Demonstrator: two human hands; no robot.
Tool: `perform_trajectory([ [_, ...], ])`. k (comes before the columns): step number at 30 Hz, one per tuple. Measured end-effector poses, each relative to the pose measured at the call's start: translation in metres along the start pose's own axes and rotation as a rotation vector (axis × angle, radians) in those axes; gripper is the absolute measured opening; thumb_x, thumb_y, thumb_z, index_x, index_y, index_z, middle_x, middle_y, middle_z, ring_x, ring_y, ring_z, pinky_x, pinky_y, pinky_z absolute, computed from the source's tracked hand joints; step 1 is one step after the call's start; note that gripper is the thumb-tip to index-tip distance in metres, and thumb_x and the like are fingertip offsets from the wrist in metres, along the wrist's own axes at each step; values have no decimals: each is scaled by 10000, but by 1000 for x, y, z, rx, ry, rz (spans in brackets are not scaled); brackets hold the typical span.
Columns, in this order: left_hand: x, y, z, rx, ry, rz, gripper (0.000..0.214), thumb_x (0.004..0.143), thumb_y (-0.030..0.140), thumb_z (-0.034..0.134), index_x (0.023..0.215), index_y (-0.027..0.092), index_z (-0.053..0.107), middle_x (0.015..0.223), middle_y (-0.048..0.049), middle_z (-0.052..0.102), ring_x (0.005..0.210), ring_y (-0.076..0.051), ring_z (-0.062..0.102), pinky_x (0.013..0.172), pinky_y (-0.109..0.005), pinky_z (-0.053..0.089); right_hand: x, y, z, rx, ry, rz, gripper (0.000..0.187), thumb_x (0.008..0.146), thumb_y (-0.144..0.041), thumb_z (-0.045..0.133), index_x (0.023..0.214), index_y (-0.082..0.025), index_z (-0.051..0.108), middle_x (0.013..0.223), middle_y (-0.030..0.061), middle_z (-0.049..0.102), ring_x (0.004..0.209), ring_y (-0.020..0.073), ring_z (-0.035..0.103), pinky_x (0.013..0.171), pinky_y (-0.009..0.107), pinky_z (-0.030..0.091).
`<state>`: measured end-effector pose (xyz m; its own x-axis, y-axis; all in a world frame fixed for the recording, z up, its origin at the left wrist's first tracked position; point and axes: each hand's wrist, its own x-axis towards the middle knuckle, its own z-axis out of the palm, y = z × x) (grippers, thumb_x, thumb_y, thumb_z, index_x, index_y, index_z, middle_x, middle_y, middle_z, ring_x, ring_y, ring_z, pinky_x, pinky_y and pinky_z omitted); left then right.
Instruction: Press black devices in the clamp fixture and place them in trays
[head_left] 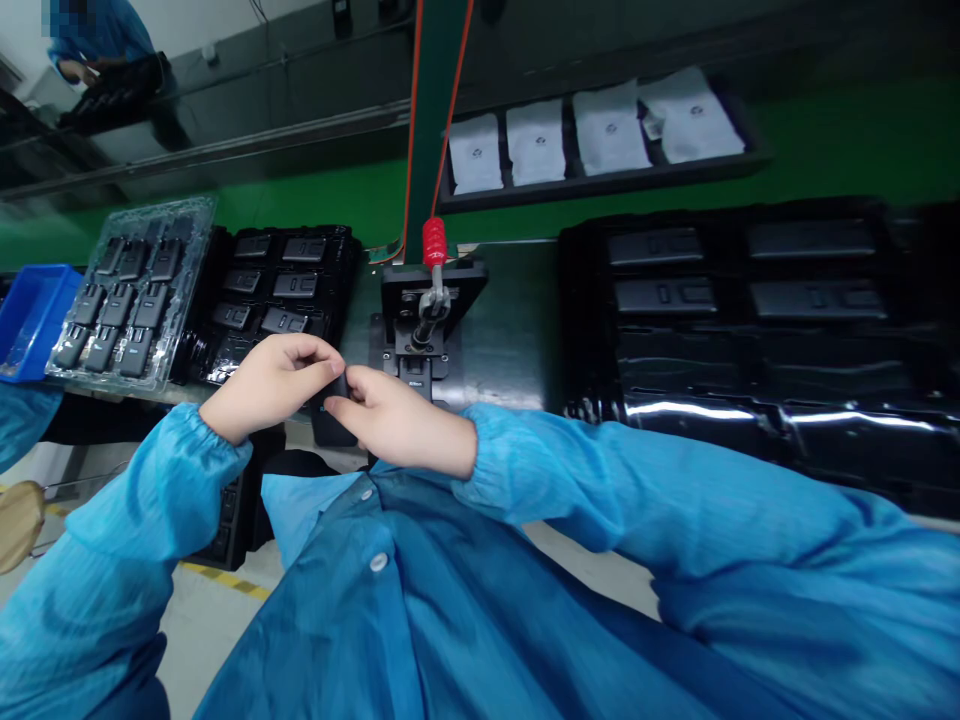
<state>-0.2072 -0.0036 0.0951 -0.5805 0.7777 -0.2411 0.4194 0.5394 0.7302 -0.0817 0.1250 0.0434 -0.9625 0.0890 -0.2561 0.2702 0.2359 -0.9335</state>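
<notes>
My left hand point(279, 382) and my right hand point(397, 415) meet at the front edge of the bench, fingers closed on a small black plastic device point(330, 425). Fingers cover most of it, so its exact kind is unclear. Just beyond my right hand stands a toggle clamp press with a red handle point(434, 242). Another black device point(415, 374) with pale lettering sits in the fixture under the clamp. To the left, a clear blister tray point(169, 345) holds several black devices with pale lettering.
A black tray point(341, 290) with several dark grey casings lies left of the clamp; a larger black tray point(592, 300) holds more at right. White pouches point(611, 128) fill a tray behind. A blue bin point(34, 315) is far left. Another person point(105, 40) works at upper left.
</notes>
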Motion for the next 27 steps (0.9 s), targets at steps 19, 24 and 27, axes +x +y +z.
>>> perform_trajectory([
  [19,-2,-27,3,-315,33,-179,308,859,464,750,992,197,830,1029,-71,822,904,-220,725,807,-335,571,9,14,8,205,-98,85,160,1056,-297,582,943,-185,597,558,-51,563,493,122,543,463,222,361],
  [24,-18,-50,1,-459,-4,-248,416,831,455,811,1148,187,788,1051,-72,802,842,-188,710,772,-327,580,15,17,11,282,-121,110,122,1059,-270,583,1020,-166,635,543,-73,546,450,98,500,429,192,353],
  [27,-24,-61,3,-523,-25,-222,454,825,463,842,1174,183,763,1047,-77,796,910,-198,724,792,-314,587,20,15,14,303,-136,136,106,1056,-249,587,985,-179,623,502,-86,528,420,93,474,413,177,353],
])
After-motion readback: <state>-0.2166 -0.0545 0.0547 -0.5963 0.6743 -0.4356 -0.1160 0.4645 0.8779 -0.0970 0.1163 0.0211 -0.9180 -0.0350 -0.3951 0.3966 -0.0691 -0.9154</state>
